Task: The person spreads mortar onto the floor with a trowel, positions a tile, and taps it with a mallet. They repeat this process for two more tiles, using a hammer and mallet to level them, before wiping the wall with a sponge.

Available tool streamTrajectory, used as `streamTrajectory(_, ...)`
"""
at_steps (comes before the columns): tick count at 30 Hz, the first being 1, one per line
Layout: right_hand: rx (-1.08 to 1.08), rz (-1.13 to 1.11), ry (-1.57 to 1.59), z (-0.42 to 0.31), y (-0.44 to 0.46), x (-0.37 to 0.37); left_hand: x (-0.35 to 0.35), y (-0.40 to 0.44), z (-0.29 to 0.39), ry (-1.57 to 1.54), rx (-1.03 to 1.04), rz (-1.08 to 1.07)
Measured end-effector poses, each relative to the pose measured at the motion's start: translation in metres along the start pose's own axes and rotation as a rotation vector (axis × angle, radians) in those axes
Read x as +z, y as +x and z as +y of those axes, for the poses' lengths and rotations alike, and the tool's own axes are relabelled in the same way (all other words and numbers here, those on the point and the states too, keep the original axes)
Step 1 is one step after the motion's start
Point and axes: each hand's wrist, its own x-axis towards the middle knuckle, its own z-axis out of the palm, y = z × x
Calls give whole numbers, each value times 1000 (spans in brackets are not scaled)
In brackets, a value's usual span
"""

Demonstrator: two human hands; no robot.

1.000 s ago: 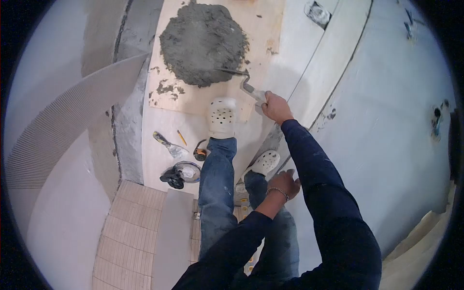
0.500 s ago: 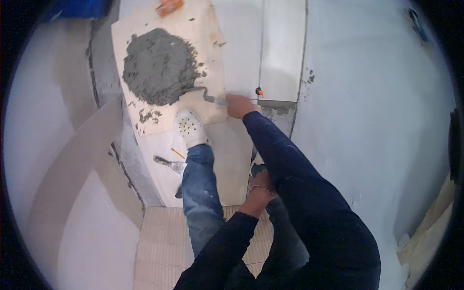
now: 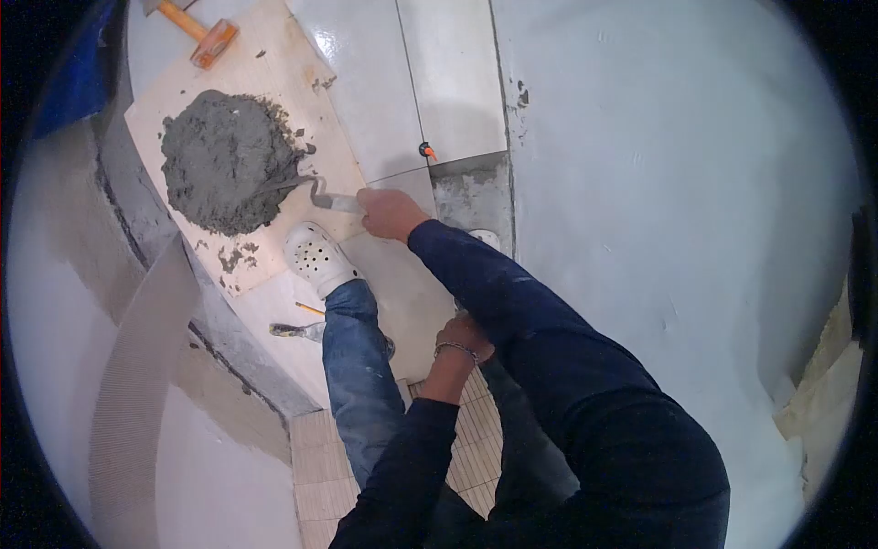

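Observation:
My right hand (image 3: 391, 215) is closed around the pale handle of a trowel (image 3: 320, 194). The trowel's blade is sunk into the lower right side of a heap of wet grey mortar (image 3: 224, 160). That heap lies on a light board (image 3: 274, 55), with crumbs scattered around it. My left hand (image 3: 468, 331), with a bracelet at the wrist, is down by my right knee beneath the right forearm. Its fingers are mostly hidden. One foot in a white clog (image 3: 318, 258) stands at the board's lower edge.
A hammer (image 3: 212, 41) lies on the board's far end. A putty knife (image 3: 293, 330) and a yellow pencil (image 3: 309, 308) lie left of my leg. An orange-and-black tile spacer (image 3: 427, 151) stands at a tile joint, beside a bare cement gap (image 3: 471, 188). Walls rise on both sides.
The view has turned, so the board and heap sit further left and more of the hammer shows. The trowel blade appears deeper in the mortar. My left hand remains by the knee.

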Motion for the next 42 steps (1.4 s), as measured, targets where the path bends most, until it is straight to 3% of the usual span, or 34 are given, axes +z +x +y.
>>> streamTrajectory(3, -143, 37, 58, -7, -35, -15, -12, -6, 7, 45, -3, -74)
streamTrajectory(9, 486, 281, 226, 29, -153, -40, -44, -30, 39, -19, -67, -98)
streamTrajectory(10, 491, 280, 227, 38, -162, -47, -49, -33, 45, -52, -117, -93)
streamTrajectory(12, 848, 264, 643, 50, -178, -57, -47, -30, 45, -41, -114, -108)
streamTrajectory(15, 988, 341, 801, 63, -176, -63, -42, -27, 44, -25, -100, -119)
streamTrajectory(22, 1015, 361, 869, 108, -149, -57, -35, -21, 39, -2, -108, -105)
streamTrajectory(26, 583, 84, 383, 174, -149, -38, -39, -24, 47, 10, -120, -107)
streamTrajectory(28, 443, 26, 234, 162, -146, -51, -39, -23, 47, 14, -121, -101)
streamTrajectory(30, 935, 127, 730, 148, -144, -62, -37, -22, 47, 4, -113, -97)
streamTrajectory(42, 887, 231, 952, 136, -139, -39, -34, -27, 52, -14, -119, -108)
